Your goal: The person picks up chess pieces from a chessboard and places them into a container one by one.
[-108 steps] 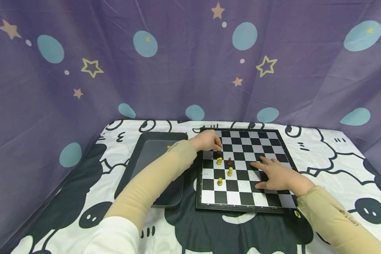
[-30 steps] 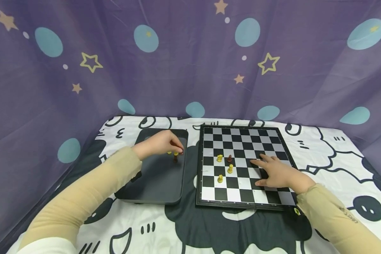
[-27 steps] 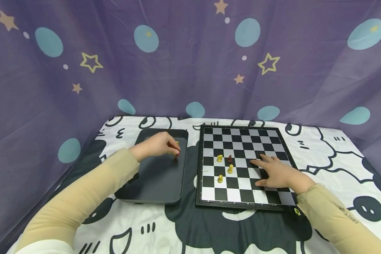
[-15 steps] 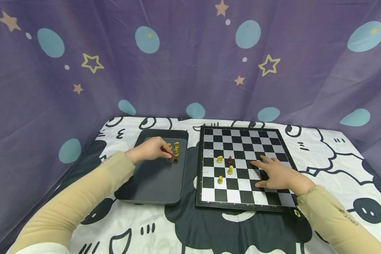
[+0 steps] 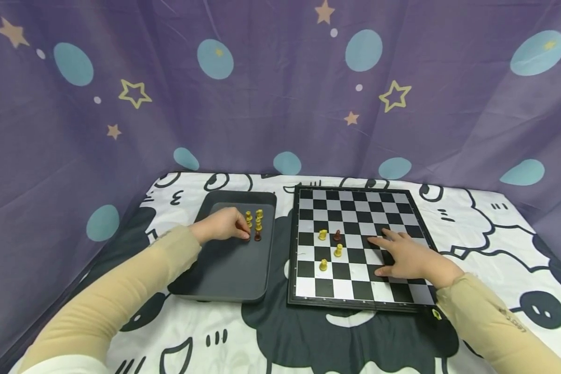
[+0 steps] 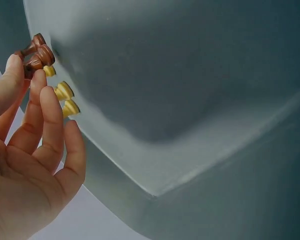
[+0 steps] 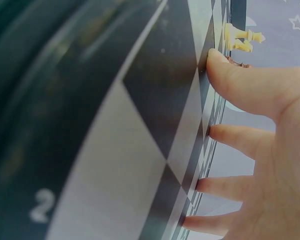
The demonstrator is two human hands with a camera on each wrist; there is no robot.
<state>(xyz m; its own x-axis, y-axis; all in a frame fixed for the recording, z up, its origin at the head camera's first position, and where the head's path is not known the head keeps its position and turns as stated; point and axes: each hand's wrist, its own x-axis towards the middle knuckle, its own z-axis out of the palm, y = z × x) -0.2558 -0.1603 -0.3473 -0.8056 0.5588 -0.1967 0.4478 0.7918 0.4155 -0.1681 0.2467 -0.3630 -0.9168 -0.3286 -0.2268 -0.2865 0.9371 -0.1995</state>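
Inside the grey tray (image 5: 234, 270), my left hand (image 5: 221, 224) pinches a red-brown chess piece (image 6: 41, 57) between thumb and fingertips, low over the tray floor. Whether its base touches the floor I cannot tell. Right beside it stands another red-brown chess piece (image 5: 257, 236), with several yellow chess pieces (image 5: 259, 221) in two short rows behind. On the black-and-white chessboard (image 5: 355, 305) my right hand (image 5: 409, 259) rests with spread fingers, holding nothing. Left of that hand stand a red-brown chess piece (image 5: 337, 236), a yellow knight (image 5: 323, 235) and two other yellow pieces (image 5: 338, 250).
The tray sits left of the chessboard, with a narrow strip of cloth between them. Both lie on a white and black cartoon-print cloth (image 5: 191, 332). A purple curtain (image 5: 262, 104) with stars hangs behind. By the board's front right corner is a small yellow-green thing (image 5: 437, 314).
My left hand has gone from the board's left side into the tray with the red-brown piece, then shifted left and nearer, beside the standing one. The right hand has stayed put.
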